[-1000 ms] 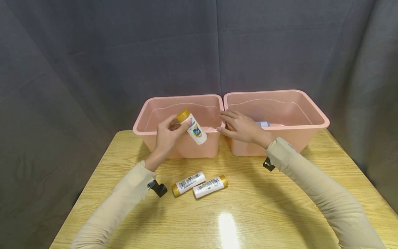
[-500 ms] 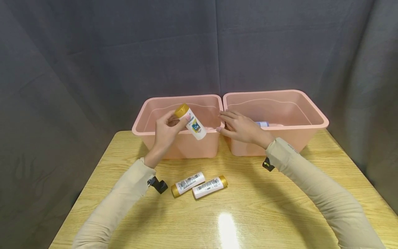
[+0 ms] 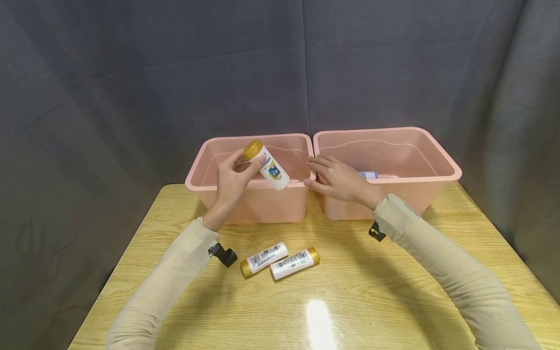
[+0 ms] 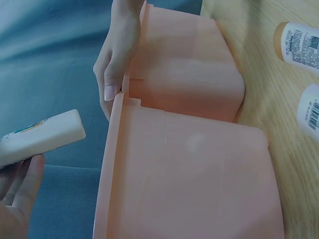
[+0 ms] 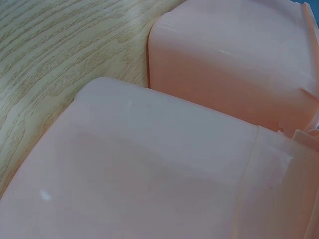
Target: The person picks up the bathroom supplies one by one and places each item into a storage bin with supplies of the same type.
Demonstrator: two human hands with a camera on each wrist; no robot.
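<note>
Working off the left bin as the anchor here; the left hand is curled round a white bottle with a gold cap, holding it tilted, cap up and to the left, just above that bin's front rim, with the bottom end poking over the open inside. If the bottle is going in there, I'd say bring it further over the middle of the bin and lower it before letting go; a tilted, round bottle will likely roll or bounce off the rim otherwise.

In front of the left bin, two more gold-capped bottles lie on their sides on the wooden table, just beside each other. To the right of the left bin, the right hand rests with fingers fairly straight on the rims where it meets the right bin, holding nothing; keeping it there should steady both bins.

Hard to make out: something bluish lies in the right bin, mostly hidden by the hand and rim, can't tell what; the left bin's floor is partly blocked; the right wrist view shows only bin walls, no hand.
</note>
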